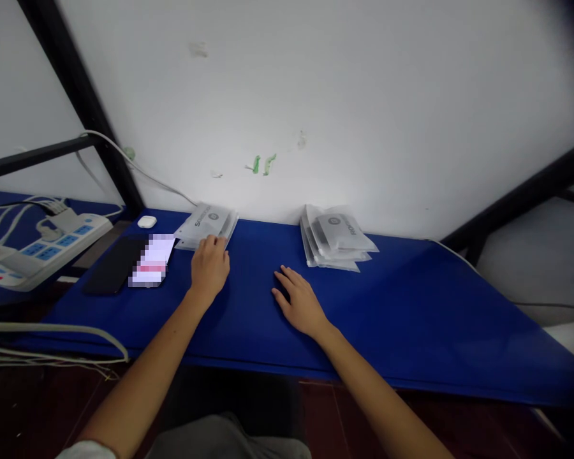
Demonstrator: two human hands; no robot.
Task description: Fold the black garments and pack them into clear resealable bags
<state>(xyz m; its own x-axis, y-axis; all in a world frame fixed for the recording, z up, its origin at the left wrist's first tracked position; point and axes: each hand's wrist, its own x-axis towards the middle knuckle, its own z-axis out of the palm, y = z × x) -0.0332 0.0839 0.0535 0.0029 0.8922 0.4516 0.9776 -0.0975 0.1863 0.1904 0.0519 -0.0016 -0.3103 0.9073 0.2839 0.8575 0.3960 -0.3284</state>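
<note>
On the blue table (253,293), my left hand (210,264) is at the near edge of a small stack of frosted plastic bags (210,222) with dark print. Its fingers are curled over the stack's edge, and whether they pinch a bag is hidden. My right hand (299,303) lies palm down on the table with its fingers apart, holding nothing. Beyond it, against the wall, sits a second, uneven pile of similar frosted bags (339,233), not touched by either hand.
Left of the bags lie a phone with a lit screen (155,258), a dark flat device (115,264) and a white earbud case (147,222). A power strip (48,248) with cables is at the far left. Black metal bars (83,95) frame the table.
</note>
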